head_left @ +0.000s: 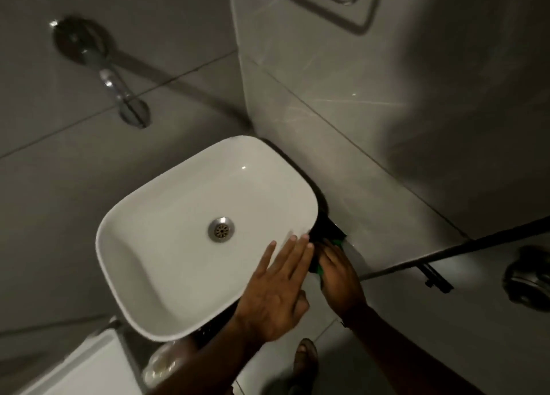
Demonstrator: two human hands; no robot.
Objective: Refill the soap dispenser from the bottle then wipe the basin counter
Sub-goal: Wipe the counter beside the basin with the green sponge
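The right hand (342, 278) presses a green cloth (336, 244) flat on the dark desk (329, 226), squeezed between the white basin (166, 246) and the wall. The left hand (276, 293) rests open on the basin rim. The cloth looks soft and light. The tap (116, 88) sticks out above.

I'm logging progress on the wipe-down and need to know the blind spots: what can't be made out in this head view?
- Green cloth: mostly covered by the right hand; its grip is unclear.
- Dark counter: only a sliver shows between the white basin and wall, in deep shadow.
- Soap dispenser and bottle: not in view.
- Pale object below the basin: blurred, part hidden by the left arm.
- Left hand: flat on the basin rim, holding nothing.
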